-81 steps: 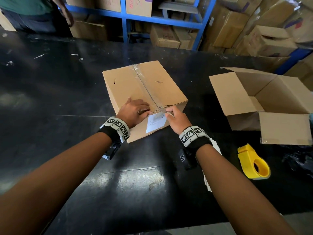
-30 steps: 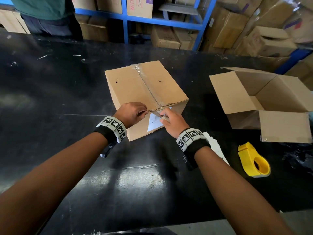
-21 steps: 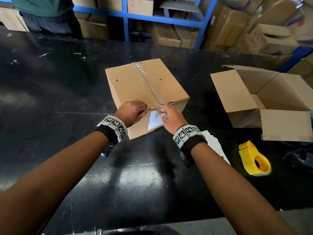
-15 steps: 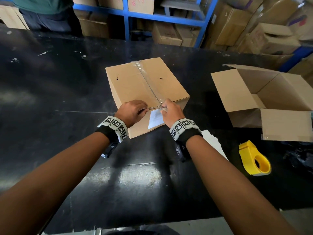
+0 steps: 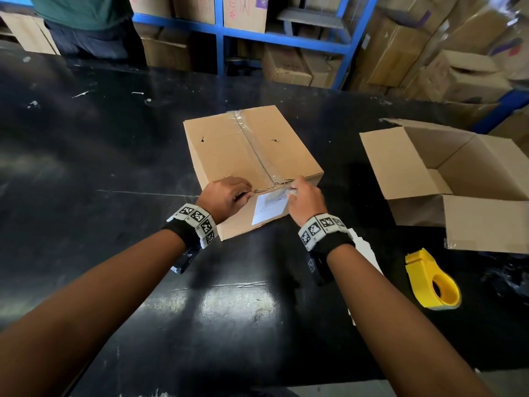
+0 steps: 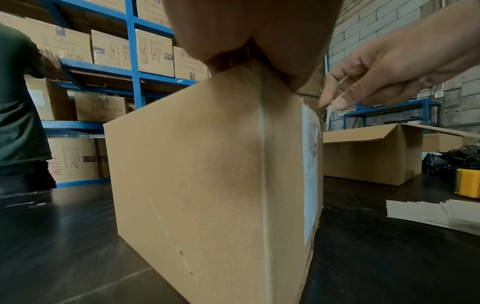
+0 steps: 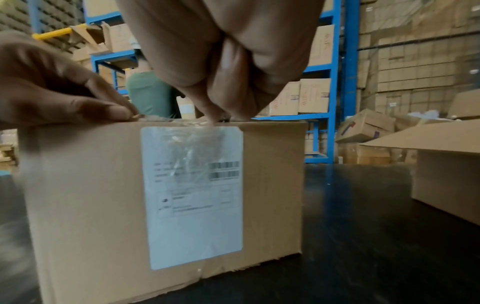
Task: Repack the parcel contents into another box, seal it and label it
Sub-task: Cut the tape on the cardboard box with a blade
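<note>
Both grips work the near top edge of the sealed brown cardboard parcel (image 5: 252, 156) at frame centre on the black table (image 5: 86, 167): left hand (image 5: 226, 196) pinching the clear tape's (image 5: 257, 150) end, right hand (image 5: 305, 200) pinching at the seam, what it holds unclear; judged barely begun: parcel unopened, open empty cardboard box (image 5: 446, 179) at right unfilled, yellow tape dispenser (image 5: 432, 279) lower right untouched; only the right wrist view shows the white label's (image 7: 193, 195) barcodes.
</note>
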